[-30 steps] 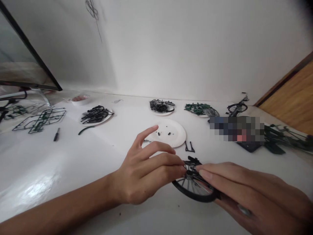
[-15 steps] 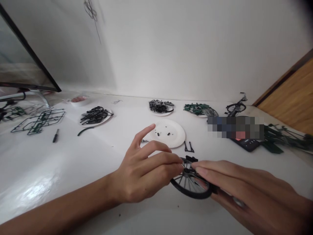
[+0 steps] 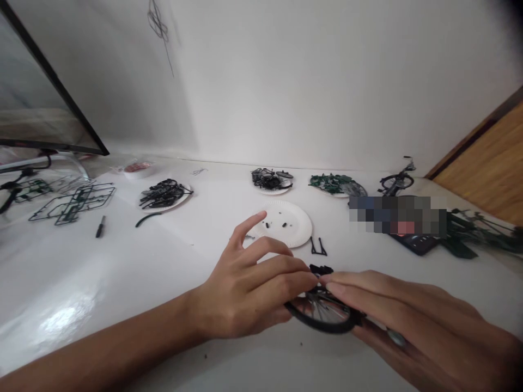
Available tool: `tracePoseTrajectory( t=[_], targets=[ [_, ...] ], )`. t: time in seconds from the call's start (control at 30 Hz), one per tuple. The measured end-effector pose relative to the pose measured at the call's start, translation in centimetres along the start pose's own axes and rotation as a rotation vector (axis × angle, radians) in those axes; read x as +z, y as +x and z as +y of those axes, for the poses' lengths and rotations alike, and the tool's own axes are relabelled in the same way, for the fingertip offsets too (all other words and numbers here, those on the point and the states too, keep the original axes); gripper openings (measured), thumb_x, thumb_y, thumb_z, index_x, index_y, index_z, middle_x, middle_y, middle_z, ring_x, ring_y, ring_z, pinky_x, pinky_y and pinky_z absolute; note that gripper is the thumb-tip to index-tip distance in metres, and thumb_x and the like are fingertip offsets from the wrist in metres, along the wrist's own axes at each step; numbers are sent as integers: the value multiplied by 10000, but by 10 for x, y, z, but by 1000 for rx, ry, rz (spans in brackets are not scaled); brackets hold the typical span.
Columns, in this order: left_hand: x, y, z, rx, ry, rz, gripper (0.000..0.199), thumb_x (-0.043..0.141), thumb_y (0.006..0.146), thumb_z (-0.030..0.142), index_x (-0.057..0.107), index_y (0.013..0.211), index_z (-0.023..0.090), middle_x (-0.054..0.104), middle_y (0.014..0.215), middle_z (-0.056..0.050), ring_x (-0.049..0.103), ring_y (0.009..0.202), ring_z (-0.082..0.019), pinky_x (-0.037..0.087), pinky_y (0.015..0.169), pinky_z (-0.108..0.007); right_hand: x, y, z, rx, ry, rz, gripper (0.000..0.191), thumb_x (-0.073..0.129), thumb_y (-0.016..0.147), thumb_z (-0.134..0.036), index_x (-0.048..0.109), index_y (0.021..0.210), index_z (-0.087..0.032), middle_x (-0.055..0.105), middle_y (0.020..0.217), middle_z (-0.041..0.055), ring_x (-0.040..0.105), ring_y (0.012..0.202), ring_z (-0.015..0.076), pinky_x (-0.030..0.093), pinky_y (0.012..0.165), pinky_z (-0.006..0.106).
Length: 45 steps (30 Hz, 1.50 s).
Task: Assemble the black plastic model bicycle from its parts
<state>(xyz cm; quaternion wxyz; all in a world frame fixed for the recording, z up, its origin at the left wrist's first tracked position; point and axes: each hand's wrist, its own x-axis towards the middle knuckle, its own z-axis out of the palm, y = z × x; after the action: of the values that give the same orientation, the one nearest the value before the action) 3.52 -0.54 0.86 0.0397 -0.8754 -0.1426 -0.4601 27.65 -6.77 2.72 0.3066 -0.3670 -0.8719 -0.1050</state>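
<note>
Between my two hands, just above the white table, is a small model bicycle wheel (image 3: pixel 324 325) with a black tyre and grey spokes. My left hand (image 3: pixel 249 288) pinches at the wheel's upper middle, its index finger raised away. From the other side, my right hand (image 3: pixel 392 310) grips the wheel and the parts joined to it, mostly hidden under the fingers. A small black part (image 3: pixel 321 269) shows just past the fingertips. Beyond it lie a black forked piece (image 3: pixel 318 247) and a white paper plate (image 3: pixel 300 223) bearing a few tiny black parts.
Farther back are plates of black parts (image 3: pixel 165 193), dark parts (image 3: pixel 270 179) and green parts (image 3: pixel 333 183). A model bicycle (image 3: pixel 396 182) stands at right near a phone (image 3: pixel 419 243). Left are green sprue frames (image 3: pixel 77 204), a screwdriver (image 3: pixel 100 227) and a monitor (image 3: pixel 41 92).
My left fingertips have moved right, in over the wheel's hub against my right fingertips. The wheel has tilted flatter, and the whole view has shifted slightly.
</note>
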Motion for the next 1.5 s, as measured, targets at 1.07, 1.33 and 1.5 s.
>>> tracePoseTrajectory(
  t=[1.07,1.33,1.5],
  targets=[
    [1,-3,-4,-42,-87,-134,237,519,990,303,609,1116,123,742,940,-67,649,895,-178,338,1118,-475,1,14,-1,97,61,-37,152,577,915,-202,674,1023,-248,781,955,0,756,804,173,608,773,239],
    [2,-3,-4,-35,-94,-148,183,533,982,253,610,1076,116,737,918,-63,634,859,-173,349,1084,-462,4,19,-4,108,123,-27,145,592,898,-191,673,1000,-256,775,935,-6,746,787,172,598,744,243],
    [2,-4,-6,-24,-107,-148,164,548,959,200,609,1074,101,725,916,-60,619,861,-172,338,1093,-481,6,20,-1,95,193,-44,202,595,884,-120,655,1038,-235,757,968,-3,728,830,143,565,769,212]
  ],
)
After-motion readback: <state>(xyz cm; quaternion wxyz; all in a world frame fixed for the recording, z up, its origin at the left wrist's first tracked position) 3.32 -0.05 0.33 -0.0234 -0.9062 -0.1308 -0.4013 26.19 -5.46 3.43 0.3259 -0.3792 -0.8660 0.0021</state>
